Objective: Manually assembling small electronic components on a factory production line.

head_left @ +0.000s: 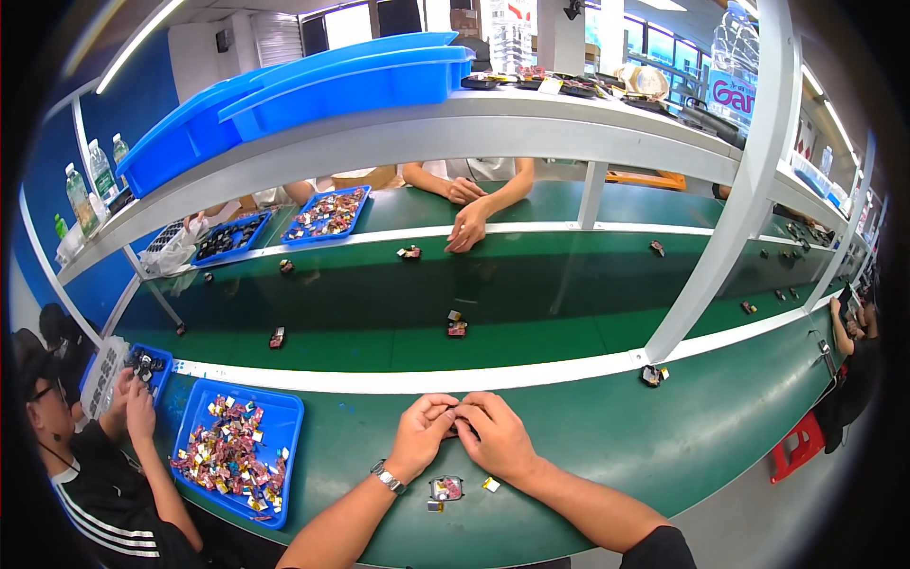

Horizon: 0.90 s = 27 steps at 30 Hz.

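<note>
My left hand and my right hand meet over the green worktop, fingers closed together. Between the fingertips a small dark part shows, mostly hidden, so its kind cannot be made out. Just below the hands lies a small squarish dark-framed case with a red circuit board inside. A small silver-and-yellow battery sits at its lower edge. Another little white-and-yellow battery rests beside my right wrist. To the left stands a blue tray heaped with small red circuit boards and batteries.
Beyond a white rail runs a green conveyor belt carrying scattered circuit boards. A white post and a shelf with blue trays stand ahead. Co-workers sit at left, opposite and far right. A dark-framed board lies near the rail.
</note>
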Each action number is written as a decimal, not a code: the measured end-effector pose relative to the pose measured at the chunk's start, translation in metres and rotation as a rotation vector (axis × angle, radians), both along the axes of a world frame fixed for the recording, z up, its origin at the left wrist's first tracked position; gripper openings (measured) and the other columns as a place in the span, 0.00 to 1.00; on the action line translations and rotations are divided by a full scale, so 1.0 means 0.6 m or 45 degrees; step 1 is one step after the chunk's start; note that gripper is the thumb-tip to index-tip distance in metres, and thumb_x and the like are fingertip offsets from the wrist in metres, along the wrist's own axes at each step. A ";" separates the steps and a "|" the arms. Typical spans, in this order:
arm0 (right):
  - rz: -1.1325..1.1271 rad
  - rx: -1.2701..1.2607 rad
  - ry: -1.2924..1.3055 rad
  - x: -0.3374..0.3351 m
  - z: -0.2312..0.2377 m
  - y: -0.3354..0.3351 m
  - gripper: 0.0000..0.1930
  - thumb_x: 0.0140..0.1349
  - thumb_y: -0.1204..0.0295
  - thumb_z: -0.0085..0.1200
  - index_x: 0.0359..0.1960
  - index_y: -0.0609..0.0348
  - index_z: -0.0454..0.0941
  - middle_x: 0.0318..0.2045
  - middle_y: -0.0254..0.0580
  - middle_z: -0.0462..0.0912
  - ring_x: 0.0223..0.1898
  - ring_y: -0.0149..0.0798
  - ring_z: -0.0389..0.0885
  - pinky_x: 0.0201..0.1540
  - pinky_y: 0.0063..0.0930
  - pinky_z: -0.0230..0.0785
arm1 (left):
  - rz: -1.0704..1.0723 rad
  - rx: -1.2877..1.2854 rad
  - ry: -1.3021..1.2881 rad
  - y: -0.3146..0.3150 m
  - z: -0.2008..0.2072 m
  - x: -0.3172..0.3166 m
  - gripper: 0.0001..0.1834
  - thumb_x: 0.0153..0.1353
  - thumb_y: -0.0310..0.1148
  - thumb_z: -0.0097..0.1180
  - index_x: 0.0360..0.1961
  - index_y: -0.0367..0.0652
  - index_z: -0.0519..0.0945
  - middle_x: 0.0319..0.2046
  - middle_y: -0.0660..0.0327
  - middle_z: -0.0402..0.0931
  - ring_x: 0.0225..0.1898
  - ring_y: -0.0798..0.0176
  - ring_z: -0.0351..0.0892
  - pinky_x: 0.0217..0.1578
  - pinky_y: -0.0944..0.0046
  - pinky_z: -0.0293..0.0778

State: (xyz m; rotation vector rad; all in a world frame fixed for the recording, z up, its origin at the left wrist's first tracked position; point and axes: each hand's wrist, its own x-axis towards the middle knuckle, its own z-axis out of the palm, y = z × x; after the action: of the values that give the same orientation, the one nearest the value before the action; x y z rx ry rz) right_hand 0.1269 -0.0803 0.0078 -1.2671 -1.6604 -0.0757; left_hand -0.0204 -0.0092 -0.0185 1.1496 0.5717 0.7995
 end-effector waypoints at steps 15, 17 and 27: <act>-0.069 0.034 -0.187 0.009 -0.005 0.004 0.10 0.49 0.78 0.64 0.35 0.58 0.81 0.38 0.38 0.78 0.37 0.39 0.79 0.37 0.30 0.76 | -0.214 -0.154 -0.090 0.011 0.003 -0.012 0.15 0.69 0.20 0.44 0.56 0.37 0.69 0.52 0.57 0.75 0.52 0.65 0.76 0.53 0.64 0.76; -0.076 0.031 -0.201 0.009 -0.005 0.002 0.10 0.49 0.78 0.64 0.35 0.58 0.80 0.38 0.38 0.78 0.36 0.40 0.79 0.36 0.30 0.76 | -0.189 -0.179 -0.074 0.010 0.003 -0.011 0.15 0.68 0.19 0.45 0.55 0.38 0.70 0.51 0.58 0.77 0.50 0.66 0.78 0.51 0.63 0.77; -0.091 -0.012 -0.268 0.015 -0.007 0.001 0.11 0.49 0.78 0.64 0.36 0.59 0.80 0.38 0.39 0.78 0.37 0.41 0.79 0.37 0.31 0.76 | -0.195 -0.120 -0.063 0.006 -0.002 -0.002 0.13 0.69 0.21 0.45 0.54 0.38 0.69 0.52 0.59 0.75 0.52 0.69 0.76 0.51 0.69 0.75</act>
State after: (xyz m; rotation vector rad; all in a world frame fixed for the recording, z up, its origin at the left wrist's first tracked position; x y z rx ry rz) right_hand 0.1357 -0.0797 0.0038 -1.3631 -1.7947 -0.2520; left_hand -0.0218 -0.0054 -0.0195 1.0707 0.4692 0.6612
